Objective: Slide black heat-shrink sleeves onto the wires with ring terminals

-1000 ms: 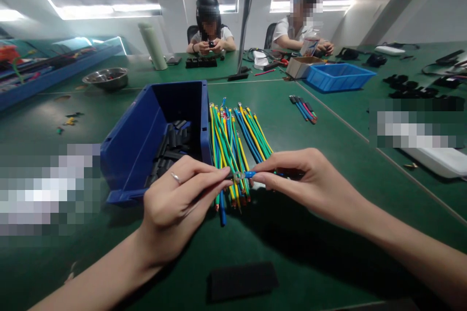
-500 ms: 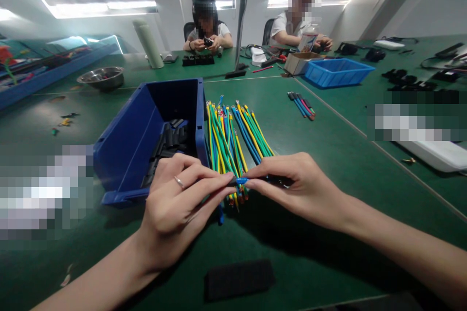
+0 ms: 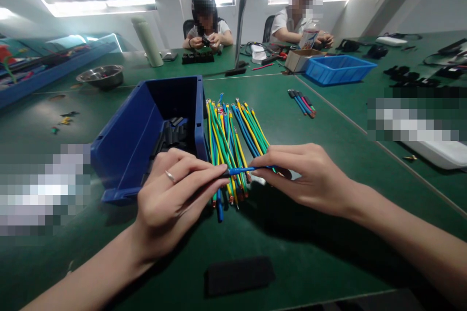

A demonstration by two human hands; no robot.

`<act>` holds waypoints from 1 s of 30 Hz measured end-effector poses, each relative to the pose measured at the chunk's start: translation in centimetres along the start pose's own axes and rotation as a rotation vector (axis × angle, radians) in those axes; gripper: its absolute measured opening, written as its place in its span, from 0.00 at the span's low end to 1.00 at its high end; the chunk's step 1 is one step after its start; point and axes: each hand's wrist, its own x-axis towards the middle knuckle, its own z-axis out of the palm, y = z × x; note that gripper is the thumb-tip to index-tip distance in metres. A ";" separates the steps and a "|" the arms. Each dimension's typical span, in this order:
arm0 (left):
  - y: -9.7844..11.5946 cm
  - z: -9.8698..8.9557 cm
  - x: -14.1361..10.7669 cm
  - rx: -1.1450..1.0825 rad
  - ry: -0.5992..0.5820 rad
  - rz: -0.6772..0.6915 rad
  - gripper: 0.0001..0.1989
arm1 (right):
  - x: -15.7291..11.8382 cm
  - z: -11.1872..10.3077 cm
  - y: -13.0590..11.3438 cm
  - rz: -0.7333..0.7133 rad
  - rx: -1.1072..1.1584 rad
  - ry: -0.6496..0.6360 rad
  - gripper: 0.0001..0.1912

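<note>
A short blue wire (image 3: 241, 171) is stretched level between my two hands. My left hand (image 3: 175, 189) pinches a black sleeve-like piece (image 3: 226, 173) at the wire's left end. The fingers of my right hand (image 3: 304, 175) are closed on the wire's right part, and a dark bit shows under them. Below and behind the hands lies a bundle of yellow-green and blue wires (image 3: 224, 141) with metal ends. To its left stands a dark blue bin (image 3: 120, 138) with black tube pieces (image 3: 175, 133) inside, partly hidden by my left hand.
A black block (image 3: 240, 276) lies near the front edge. Farther back are a metal bowl (image 3: 104, 77), a green bottle (image 3: 148, 43), a light blue tray (image 3: 339, 69), a cardboard box (image 3: 297, 60) and a few sleeved wires (image 3: 302, 103). Two people sit across the table.
My hands have moved apart, showing a longer stretch of the blue wire between them. My left hand has shifted slightly left and up, my right hand slightly right and up.
</note>
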 end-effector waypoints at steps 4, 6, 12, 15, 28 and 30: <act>-0.4 0.0 0.1 -0.031 -0.033 0.028 0.13 | -0.2 0.2 0.0 -0.023 -0.022 0.023 0.06; -0.5 0.0 0.2 -0.027 -0.041 0.037 0.13 | -0.2 0.2 0.1 -0.036 -0.029 0.021 0.06; -0.7 -0.1 0.1 -0.014 -0.080 0.055 0.14 | -0.4 0.5 0.0 -0.052 -0.073 0.016 0.07; -0.6 -0.1 0.0 -0.022 -0.085 0.057 0.13 | -0.5 0.7 -0.1 -0.047 -0.095 -0.011 0.07; -0.3 -0.3 -0.1 -0.010 0.059 -0.122 0.20 | -0.3 -0.3 0.0 0.010 -0.141 0.065 0.06; -0.3 -0.2 0.0 -0.026 0.072 -0.120 0.18 | -0.3 -0.3 -0.1 0.010 -0.155 0.080 0.06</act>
